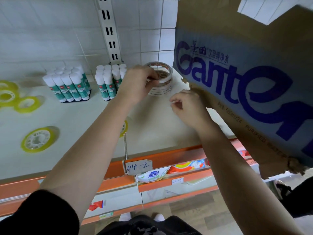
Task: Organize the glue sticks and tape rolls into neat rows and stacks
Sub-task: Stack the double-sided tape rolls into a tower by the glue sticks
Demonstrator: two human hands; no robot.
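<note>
Lower shelf [186, 177], below and nearer than the stack of tape rolls [160, 89]: its orange-edged trough holds soft packets [152, 175]. What lies behind them cannot be seen. A handwritten tag [138, 166] reading 04-2 sits on the front rail of the upper shelf [84, 124].

On the upper shelf, one yellow tape roll [39, 139] lies flat, well left of the stack and nearer. A second roll [125, 128] is partly hidden under the left forearm. More yellow rolls [25, 104] lie at the far left edge.

Right hand [184, 107]: just right of the stack, fingers curled, thumb close to forefinger. Whether it pinches anything cannot be told.

Left hand [140, 82]: grips the top roll [162, 72], held tilted over the stack.

Glue sticks: two upright blocks left of the stack, one [111, 80] just beside the left hand, the other [67, 85] farther left on a dark base.

Cardboard box [245, 73], blue print, stands tilted right of the stack. Its interior is not visible.
</note>
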